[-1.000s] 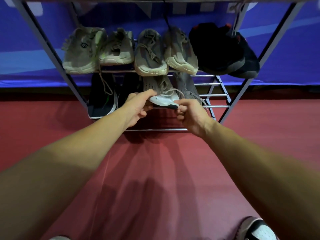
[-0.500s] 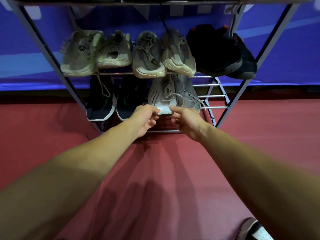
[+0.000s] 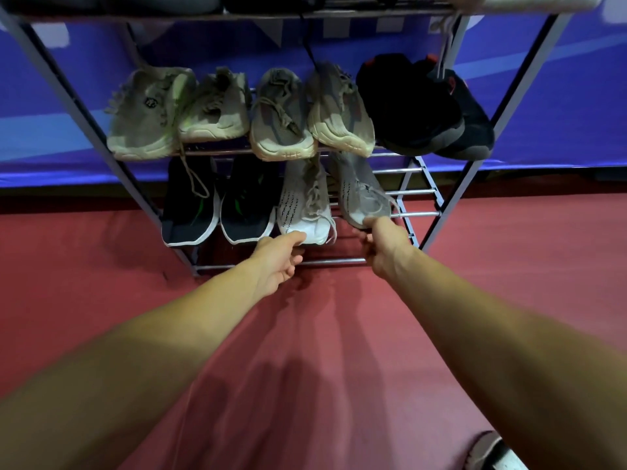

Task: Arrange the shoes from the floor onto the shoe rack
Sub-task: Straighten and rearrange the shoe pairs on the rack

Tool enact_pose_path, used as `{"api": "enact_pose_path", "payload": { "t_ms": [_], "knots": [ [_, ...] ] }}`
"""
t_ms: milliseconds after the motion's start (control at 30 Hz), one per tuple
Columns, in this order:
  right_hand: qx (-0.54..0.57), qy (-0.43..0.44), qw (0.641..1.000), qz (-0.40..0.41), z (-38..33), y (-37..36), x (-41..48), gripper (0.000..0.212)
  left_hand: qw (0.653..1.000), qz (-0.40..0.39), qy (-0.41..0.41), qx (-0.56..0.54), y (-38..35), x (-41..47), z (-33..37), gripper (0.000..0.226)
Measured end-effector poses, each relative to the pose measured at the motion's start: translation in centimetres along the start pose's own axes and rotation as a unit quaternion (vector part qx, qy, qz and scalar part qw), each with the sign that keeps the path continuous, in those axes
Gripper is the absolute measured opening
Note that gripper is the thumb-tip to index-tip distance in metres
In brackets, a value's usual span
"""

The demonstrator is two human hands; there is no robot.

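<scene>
A metal shoe rack (image 3: pixel 441 212) stands on the red floor. On its bottom shelf lie a grey knit shoe with a white toe (image 3: pixel 305 205) and, to its right, its grey mate (image 3: pixel 363 195), toes pointing at me. My left hand (image 3: pixel 281 257) pinches the white toe, thumb on top and fingers curled beneath. My right hand (image 3: pixel 385 245) grips the toe of the grey mate in the same way. A small gap separates the two shoes.
A black pair with green marks (image 3: pixel 188 205) fills the bottom shelf's left. The middle shelf holds a beige pair (image 3: pixel 149 113), a tan pair (image 3: pixel 281 113) and a black pair (image 3: pixel 407 103). Bare rails (image 3: pixel 414 193) show at bottom right. Another shoe (image 3: pixel 492 452) is on the floor.
The two grey shoes, close together half a second ago, now lie apart. My right hand has shifted right with its shoe, and my left hand stays at the white toe.
</scene>
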State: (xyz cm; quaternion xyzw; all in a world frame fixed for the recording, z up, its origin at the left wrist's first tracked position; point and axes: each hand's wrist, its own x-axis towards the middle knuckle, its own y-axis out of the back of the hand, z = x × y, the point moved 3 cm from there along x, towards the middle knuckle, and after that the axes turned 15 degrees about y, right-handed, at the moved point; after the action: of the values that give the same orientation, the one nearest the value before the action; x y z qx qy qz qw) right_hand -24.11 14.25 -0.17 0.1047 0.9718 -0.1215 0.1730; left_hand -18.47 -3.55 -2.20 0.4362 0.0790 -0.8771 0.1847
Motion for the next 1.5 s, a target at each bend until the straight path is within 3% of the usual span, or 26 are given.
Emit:
{"api": "enact_pose_path", "payload": {
  "t_ms": [167, 400, 633, 700, 733, 800, 833, 900, 1000, 1100, 1200, 1300, 1400, 1500],
  "knots": [
    [0.019, 0.034, 0.999, 0.022, -0.3, 0.6, -0.2, 0.012, 1.0, -0.025, -0.011, -0.005, -1.0, -0.4, 0.6, 0.003],
    [0.01, 0.001, 1.0, -0.006, 1.1, 1.5, 0.1, 0.017, 0.998, -0.051, -0.003, -0.022, -3.6, -0.7, 0.9, 0.015],
    [-0.115, 0.009, 0.992, -0.059, 1.0, 1.3, 0.7, 0.006, 0.999, -0.033, -0.001, 0.041, -2.3, -0.5, 1.0, 0.03],
    [-0.243, 0.032, 0.967, -0.061, 0.5, 0.8, 0.7, 0.029, 0.997, -0.028, 0.002, 0.079, -2.0, -1.0, 1.1, 0.03],
    [-0.334, 0.035, 0.938, -0.088, 0.3, 0.6, 0.5, 0.041, 0.994, -0.03, 0.009, 0.101, -1.9, -1.2, 1.1, 0.03],
    [-0.441, 0.017, 0.884, -0.156, -0.5, 0.1, -0.2, 0.037, 0.989, -0.047, 0.021, 0.141, -2.0, -1.8, 1.3, 0.035],
    [-0.443, 0.004, 0.876, -0.188, -1.1, 0.0, -0.8, 0.029, 0.987, -0.056, 0.016, 0.153, -2.2, -2.2, 1.5, 0.036],
    [-0.39, 0.028, 0.895, -0.214, -3.3, -0.1, -1.4, 0.022, 0.983, -0.062, -0.034, 0.167, -3.0, -3.4, 2.4, 0.034],
    [-0.282, 0.151, 0.927, -0.195, -7.5, 0.6, -1.6, 0.012, 0.977, -0.079, -0.128, 0.151, -4.8, -5.8, 4.3, 0.024],
    [-0.22, 0.176, 0.942, -0.183, -11.2, 1.9, -3.2, 0.018, 0.976, -0.107, -0.172, 0.073, -6.0, -8.9, 6.2, 0.031],
    [-0.094, 0.155, 0.968, -0.174, -13.9, 3.0, -4.9, 0.025, 0.981, -0.102, -0.165, 0.022, -7.2, -12.1, 7.9, 0.041],
    [-0.007, 0.119, 0.987, -0.106, -15.3, 2.6, -5.0, 0.028, 0.987, -0.062, -0.145, 0.005, -8.1, -13.5, 9.4, 0.046],
    [0.019, 0.091, 0.996, -0.014, -16.1, 1.5, -4.4, 0.013, 0.99, -0.033, -0.113, -0.081, -8.7, -13.4, 9.8, 0.04],
    [0.023, 0.093, 0.995, -0.005, -15.9, 1.2, -4.1, 0.015, 0.983, -0.034, -0.097, -0.152, -9.0, -13.2, 9.4, 0.032]
  ]
}}
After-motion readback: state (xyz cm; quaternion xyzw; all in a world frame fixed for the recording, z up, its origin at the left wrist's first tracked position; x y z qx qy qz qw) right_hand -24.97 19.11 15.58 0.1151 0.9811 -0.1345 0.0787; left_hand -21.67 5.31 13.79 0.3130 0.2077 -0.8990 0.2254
